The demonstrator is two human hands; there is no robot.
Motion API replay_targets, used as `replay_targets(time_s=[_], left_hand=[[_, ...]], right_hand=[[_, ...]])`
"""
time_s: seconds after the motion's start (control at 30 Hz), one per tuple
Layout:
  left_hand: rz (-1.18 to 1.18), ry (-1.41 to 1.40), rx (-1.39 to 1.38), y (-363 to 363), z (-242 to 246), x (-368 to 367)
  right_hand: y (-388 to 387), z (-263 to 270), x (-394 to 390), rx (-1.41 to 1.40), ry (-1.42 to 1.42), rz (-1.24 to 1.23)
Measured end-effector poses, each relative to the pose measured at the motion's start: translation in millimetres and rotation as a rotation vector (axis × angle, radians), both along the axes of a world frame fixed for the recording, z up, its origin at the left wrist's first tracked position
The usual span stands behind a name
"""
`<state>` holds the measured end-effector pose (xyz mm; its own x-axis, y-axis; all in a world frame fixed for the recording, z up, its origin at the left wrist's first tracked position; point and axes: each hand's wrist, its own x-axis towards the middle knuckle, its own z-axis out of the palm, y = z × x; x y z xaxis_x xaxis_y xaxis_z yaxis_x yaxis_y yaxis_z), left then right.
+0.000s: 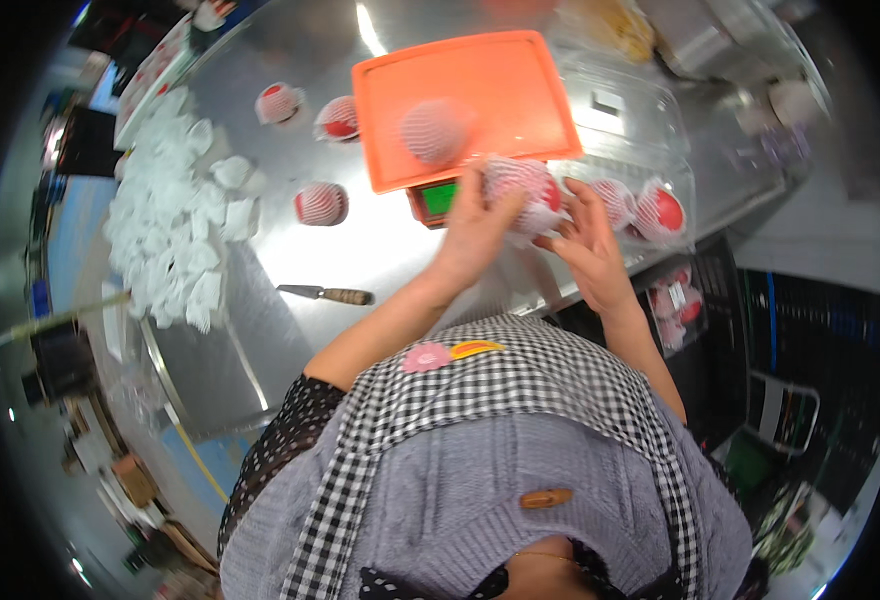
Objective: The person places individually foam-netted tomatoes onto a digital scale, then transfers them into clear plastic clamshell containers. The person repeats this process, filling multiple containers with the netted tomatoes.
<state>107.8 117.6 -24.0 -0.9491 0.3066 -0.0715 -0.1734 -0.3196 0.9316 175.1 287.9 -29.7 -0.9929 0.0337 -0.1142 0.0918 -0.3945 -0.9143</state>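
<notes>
My left hand [477,225] grips a round red fruit [545,196] in a white foam net sleeve, just in front of an orange tray [507,90]. At the fruit's right side is my right hand [593,251], its fingers spread around the sleeve's edge; whether it bears any weight cannot be told. On the tray rests another netted fruit [434,132], blurred. The tray sits over a scale with a lit green display [437,198], partly hidden. To the right, a clear plastic clamshell box [635,161] holds netted red fruits [661,211] in its near part.
Several netted fruits, one of them nearby [321,203], stand left on the steel table [275,262]. A wooden-handled knife [327,293] lies near my left forearm. White foam nets [169,217] are heaped at the left edge. A packed fruit box [676,304] sits below the table's right edge.
</notes>
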Motion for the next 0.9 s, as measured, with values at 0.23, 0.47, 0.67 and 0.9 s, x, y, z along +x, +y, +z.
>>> replay_targets(time_s=[0.23, 0.47, 0.67, 0.9], left_hand=[[-0.140, 0.238, -0.122, 9, -9, 10], [-0.062, 0.814, -0.530, -34, 18, -18], [0.197, 0.982, -1.135, -67, 13, -96], [-0.068, 0.594, -1.044, -44, 16, -107]], right_hand=[[-3, -8, -1, 0.144, -0.049, -0.092], [32, -8, -1, -0.220, -0.031, -0.084], [63, 10, -1, 0.137, 0.021, -0.244], [165, 29, 10, 0.835, -0.129, -0.387]])
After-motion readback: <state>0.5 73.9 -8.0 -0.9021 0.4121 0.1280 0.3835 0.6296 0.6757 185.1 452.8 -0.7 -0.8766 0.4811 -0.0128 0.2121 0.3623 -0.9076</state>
